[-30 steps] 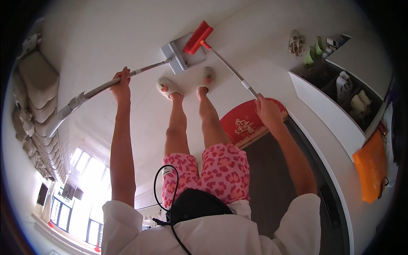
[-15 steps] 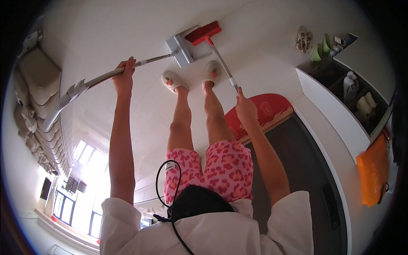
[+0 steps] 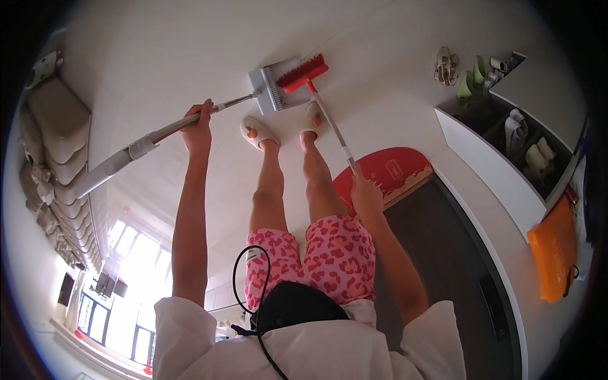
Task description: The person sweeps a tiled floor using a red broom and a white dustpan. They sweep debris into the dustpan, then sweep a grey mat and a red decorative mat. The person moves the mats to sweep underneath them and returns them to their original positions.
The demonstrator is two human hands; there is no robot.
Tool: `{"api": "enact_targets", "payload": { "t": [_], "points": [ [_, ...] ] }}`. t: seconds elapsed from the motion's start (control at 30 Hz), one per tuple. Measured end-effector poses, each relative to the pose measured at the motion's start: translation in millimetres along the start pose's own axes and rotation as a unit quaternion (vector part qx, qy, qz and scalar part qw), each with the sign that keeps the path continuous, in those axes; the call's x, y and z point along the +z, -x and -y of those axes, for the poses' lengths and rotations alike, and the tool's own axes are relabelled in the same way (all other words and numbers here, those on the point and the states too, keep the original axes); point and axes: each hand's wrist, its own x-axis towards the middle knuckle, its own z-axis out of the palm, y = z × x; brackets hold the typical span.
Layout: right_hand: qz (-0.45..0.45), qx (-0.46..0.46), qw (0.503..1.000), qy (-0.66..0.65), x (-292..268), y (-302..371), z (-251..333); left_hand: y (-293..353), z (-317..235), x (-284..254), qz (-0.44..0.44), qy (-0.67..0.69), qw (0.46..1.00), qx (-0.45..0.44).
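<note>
My left hand [image 3: 197, 128] is wrapped round the metal pole of a grey long-handled dustpan [image 3: 261, 88]. Its pan lies on the pale floor ahead of my feet, with a row of comb teeth along one side. My right hand [image 3: 367, 192] grips the handle of a red broom [image 3: 308, 83]. The broom's head is over the pan, tilted so that its red bristles show on the far side. Whether the bristles touch the pan I cannot tell. No dirt can be made out in the pan.
My slippered feet stand just behind the dustpan. A red mat [image 3: 387, 173] lies near my right hand, by a dark door. On the right, a white shoe cabinet [image 3: 484, 161] stands open with shoes inside; green shoes [image 3: 465, 86] are beside it. A beige sofa [image 3: 60, 107] lines the left.
The broom head has turned so its bristles show more. Dustpan, broom and both hands sit slightly lower in the picture, and my left hand has shifted a little right.
</note>
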Motion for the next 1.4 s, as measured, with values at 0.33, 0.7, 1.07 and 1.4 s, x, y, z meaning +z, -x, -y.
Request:
{"api": "enact_targets", "payload": {
  "t": [0.33,0.7,1.07,1.4],
  "points": [
    [-0.062,-0.037,0.997,-0.013,35,-34,35,1,-4,0,0.055,-0.018,0.998,-0.014],
    [-0.010,-0.020,0.999,0.039,37,-2,-10,10,-3,6,0.017,0.034,0.999,-0.033],
    [-0.072,-0.003,0.997,-0.012,63,-38,-17,-20,30,-44,0.065,0.047,0.993,-0.084],
    [-0.115,-0.052,0.992,0.032,61,-68,-16,-19,123,-148,0.039,0.200,0.959,-0.198]
  ]
}}
